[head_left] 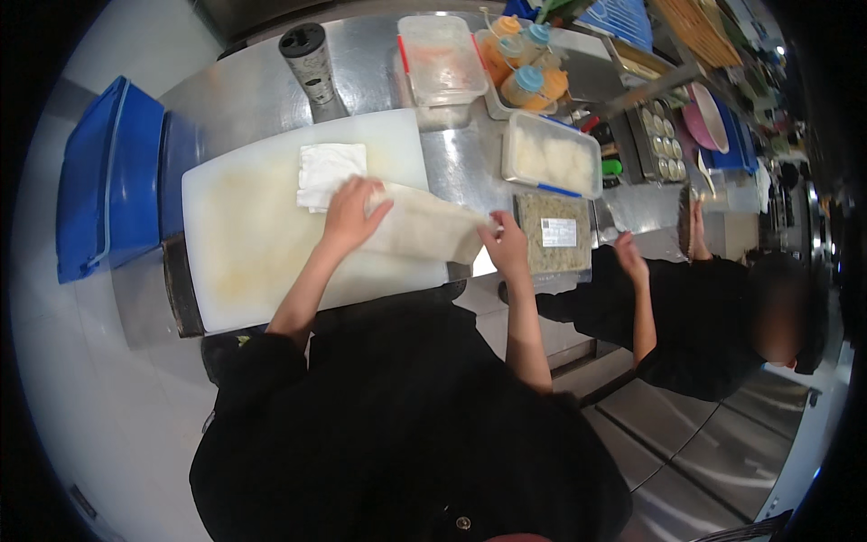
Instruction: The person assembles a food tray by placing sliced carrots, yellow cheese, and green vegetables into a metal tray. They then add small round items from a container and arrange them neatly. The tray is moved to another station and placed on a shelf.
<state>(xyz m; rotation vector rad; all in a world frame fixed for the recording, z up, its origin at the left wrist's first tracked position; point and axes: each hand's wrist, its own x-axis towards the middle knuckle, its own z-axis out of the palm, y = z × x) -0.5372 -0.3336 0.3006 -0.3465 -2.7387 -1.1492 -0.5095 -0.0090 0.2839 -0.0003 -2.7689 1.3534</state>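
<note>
A long off-white cloth (420, 225) stretches across the right part of the white cutting board (248, 244), its right end reaching past the board's edge. My right hand (508, 246) pinches that right end between thumb and fingers. At the cloth's left end lies my left hand (352, 219), slightly blurred, its thumb spread away from the fingers. A folded white cloth (330, 168) rests flat on the board just beyond my left fingertips. Part of the off-white cloth's left end is hidden under my left hand.
Beyond the board stand a patterned tumbler (312, 68), a lidded clear container (442, 59) and several squeeze bottles (524, 86). At right are a blue-clipped container (552, 155) and a labelled flat package (553, 253). A blue bin (113, 181) stands left; a co-worker (695, 307) works at right.
</note>
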